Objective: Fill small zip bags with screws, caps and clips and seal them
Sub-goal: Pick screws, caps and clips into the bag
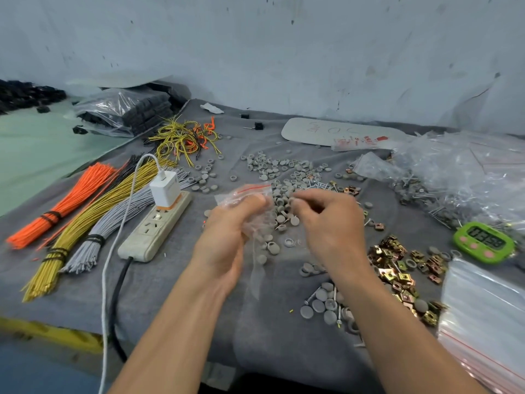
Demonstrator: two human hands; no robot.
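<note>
Left hand (pixel 227 234) grips small zip bag (pixel 246 192) over worktop (pixel 170 294), above grey caps (pixel 279 166). Right hand (pixel 331 220) curled beside bag mouth; hold unclear. Power strip (pixel 150 231) left, clips (pixel 397 274) right, green timer (pixel 483 243) digits blurred.

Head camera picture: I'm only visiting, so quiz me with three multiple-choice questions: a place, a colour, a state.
1. Where is the green timer? A) right of the brass clips B) among orange wires C) against the wall
2. Stripe colour on the zip bag in the left hand? A) blue B) red C) yellow
3. The white charger is: A) loose on the cloth B) plugged into the power strip C) inside a bag
1 A, it sits past the clips' right side; 2 B, a red line crosses its top; 3 B, it stands in a socket.
</note>
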